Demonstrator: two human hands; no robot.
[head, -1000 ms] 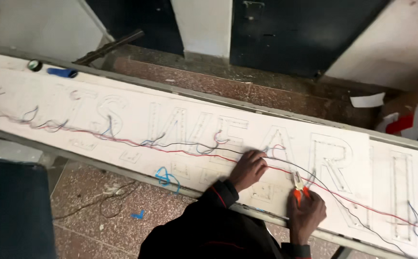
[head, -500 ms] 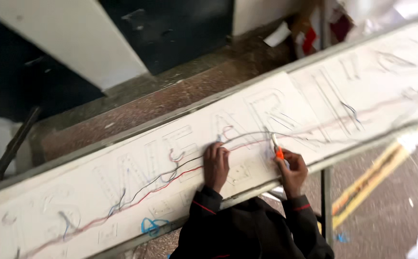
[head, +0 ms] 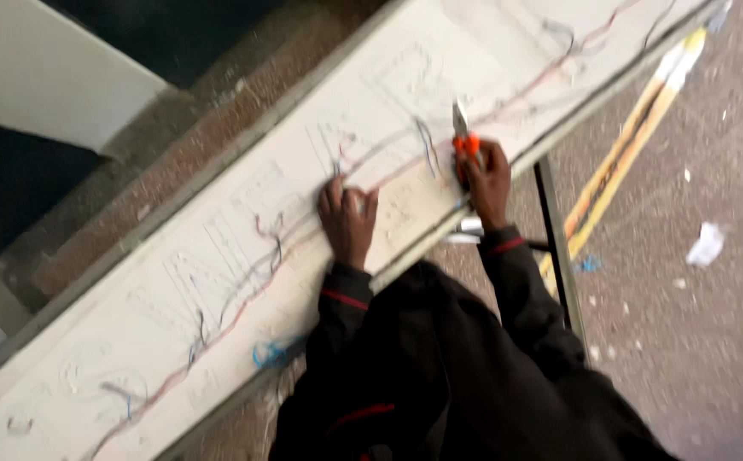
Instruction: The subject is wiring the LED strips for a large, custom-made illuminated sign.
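The right hand (head: pixel 484 175) is gripping orange-handled cutters (head: pixel 463 137) near the sign panel's (head: pixel 132 290) near edge while the left hand (head: pixel 347 218) is pressing flat on the wires (head: pixel 388 145), risking nicking a neighbouring strand.

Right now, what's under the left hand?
The left hand lies flat on the long white sign panel, over red and dark wires running along it. What lies beneath the palm is covered.
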